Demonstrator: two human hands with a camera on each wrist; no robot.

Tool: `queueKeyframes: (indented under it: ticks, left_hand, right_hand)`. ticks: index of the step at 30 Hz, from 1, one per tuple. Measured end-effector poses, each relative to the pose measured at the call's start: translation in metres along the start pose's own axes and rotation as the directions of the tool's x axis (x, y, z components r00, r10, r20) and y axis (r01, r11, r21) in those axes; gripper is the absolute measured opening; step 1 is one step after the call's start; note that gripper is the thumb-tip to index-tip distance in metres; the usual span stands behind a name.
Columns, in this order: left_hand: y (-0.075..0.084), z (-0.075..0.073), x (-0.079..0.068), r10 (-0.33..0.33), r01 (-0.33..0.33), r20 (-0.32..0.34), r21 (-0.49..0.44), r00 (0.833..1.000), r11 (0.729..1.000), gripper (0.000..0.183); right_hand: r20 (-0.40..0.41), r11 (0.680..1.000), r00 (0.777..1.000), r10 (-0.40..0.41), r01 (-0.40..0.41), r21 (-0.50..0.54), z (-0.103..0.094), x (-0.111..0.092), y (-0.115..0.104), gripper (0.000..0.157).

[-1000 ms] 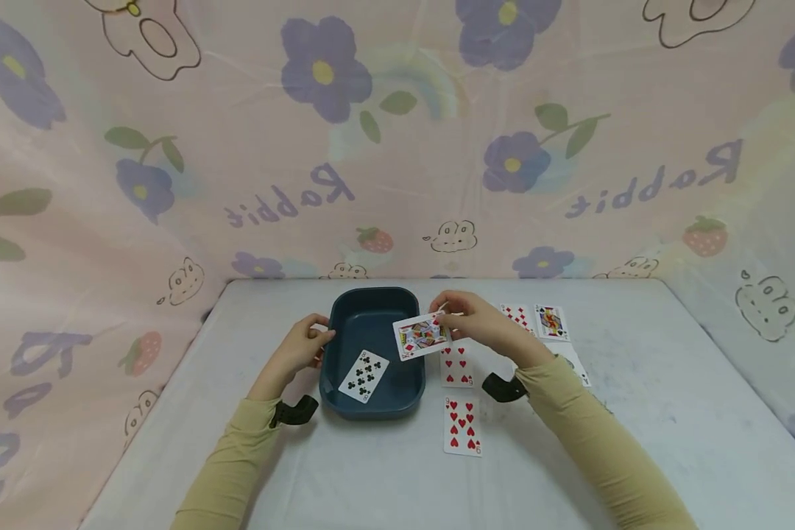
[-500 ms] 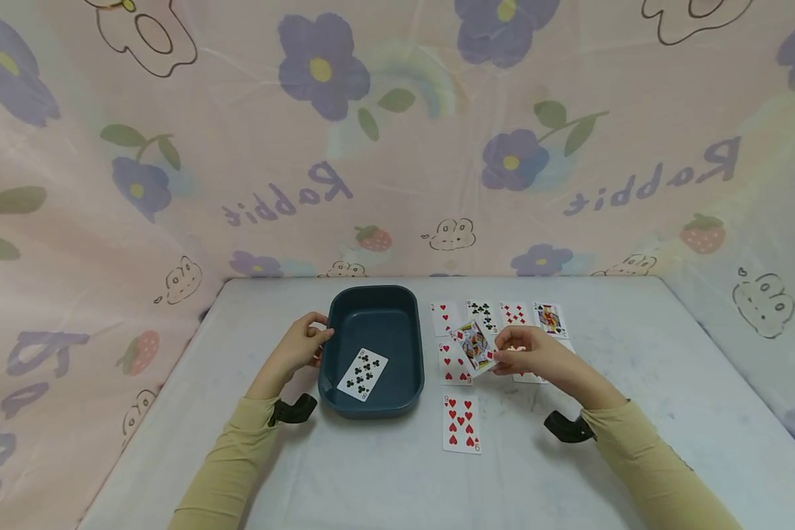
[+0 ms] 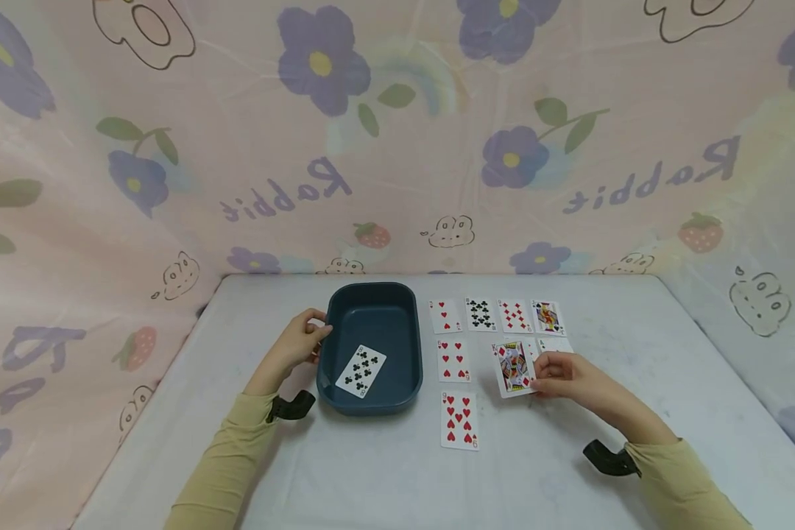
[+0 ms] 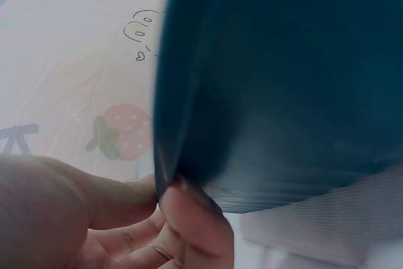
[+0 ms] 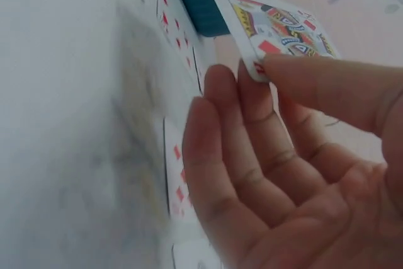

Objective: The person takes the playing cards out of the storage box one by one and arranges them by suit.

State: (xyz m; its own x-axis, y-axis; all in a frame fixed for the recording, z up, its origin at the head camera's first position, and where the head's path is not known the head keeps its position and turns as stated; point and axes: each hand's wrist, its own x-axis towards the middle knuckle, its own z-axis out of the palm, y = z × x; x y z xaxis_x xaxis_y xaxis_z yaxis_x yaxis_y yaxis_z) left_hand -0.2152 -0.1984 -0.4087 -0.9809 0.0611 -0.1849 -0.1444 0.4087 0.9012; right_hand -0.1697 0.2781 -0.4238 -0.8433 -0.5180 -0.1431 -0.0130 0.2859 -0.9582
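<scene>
At the upper left rim of a dark blue tray [image 3: 387, 324], my left hand [image 3: 294, 344] pinches the edge between thumb and finger, as the left wrist view shows. Inside the tray lies one eight of clubs [image 3: 361, 372]. My right hand [image 3: 573, 379] holds a king of diamonds [image 3: 514, 368] by its edge, thumb on the face and fingertips behind. In the right wrist view the king [image 5: 283, 26] is tilted above the table. Under and beside it lie a diamond card [image 5: 178, 181], mostly hidden in the head view, and a partly covered ace [image 3: 553, 344].
Right of the tray is a back row of face-up cards: a three of hearts [image 3: 444, 316], a club card [image 3: 481, 315], a diamond card [image 3: 515, 316] and a face card [image 3: 547, 318]. Nearer lie a six of hearts [image 3: 453, 361] and a nine of hearts [image 3: 460, 421].
My right hand has carried the king of diamonds from over the tray's right edge rightward and toward me, turning it upright. The left hand has kept its hold on the tray.
</scene>
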Motion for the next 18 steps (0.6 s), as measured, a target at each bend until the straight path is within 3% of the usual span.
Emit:
queueKeyframes:
  ticks: [9, 18]
  left_hand:
    - [-0.002, -0.002, -0.001, 0.01, -0.01, 0.004, 0.0, 1.0, 1.0, 0.031]
    - [0.001, -0.002, 0.002, 0.016, -0.016, 0.013, 0.006, 1.0, 1.0, 0.033]
  right_hand:
    - [0.008, 0.998, 0.999, -0.032, 0.032, -0.058, -0.007, -0.019, 0.006, 0.024]
    - [0.0, 0.993, 0.995, 0.098, -0.098, -0.061, -0.02, -0.042, 0.016, 0.023]
